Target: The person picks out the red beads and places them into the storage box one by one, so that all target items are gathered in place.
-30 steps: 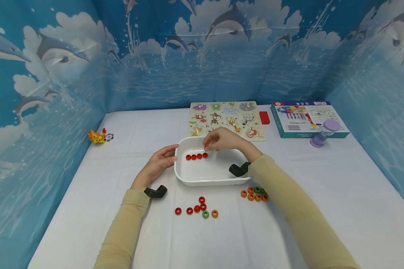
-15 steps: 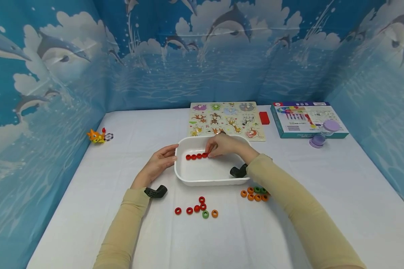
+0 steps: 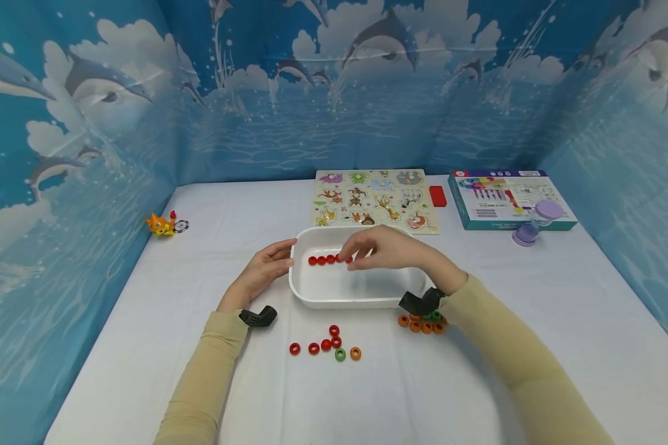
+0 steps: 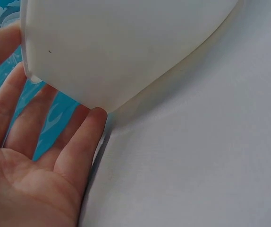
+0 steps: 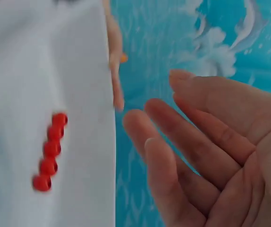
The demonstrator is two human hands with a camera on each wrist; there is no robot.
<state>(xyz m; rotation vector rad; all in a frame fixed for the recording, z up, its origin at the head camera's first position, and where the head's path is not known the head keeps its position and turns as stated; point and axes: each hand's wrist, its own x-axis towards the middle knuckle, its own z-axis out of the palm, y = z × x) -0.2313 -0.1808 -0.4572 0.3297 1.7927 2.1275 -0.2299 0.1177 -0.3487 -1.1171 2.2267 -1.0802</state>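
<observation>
A white tray (image 3: 362,287) holds a short row of red beads (image 3: 321,260), which shows as several touching beads in the right wrist view. My left hand (image 3: 260,270) touches the tray's left side, its spread fingertips at the rim and wall in the left wrist view. Above the row, my right hand (image 3: 388,248) hovers over the tray with relaxed, parted fingers and nothing between them. In the head view its fingertips overlap the row's right end. Loose red beads (image 3: 326,345) lie in front of the tray, beside a green bead (image 3: 340,355) and an orange bead (image 3: 355,353).
Orange and green beads (image 3: 427,327) cluster near the tray's front right corner, below the right wrist. Behind the tray lie an animal puzzle board (image 3: 389,198), a red block (image 3: 437,196) and a flat box (image 3: 506,204). A small orange toy (image 3: 160,224) stands far left.
My right hand lowered a red bead to the row's right end and let it go. It has since drawn back to the right with fingers parted. The left hand stays at the tray.
</observation>
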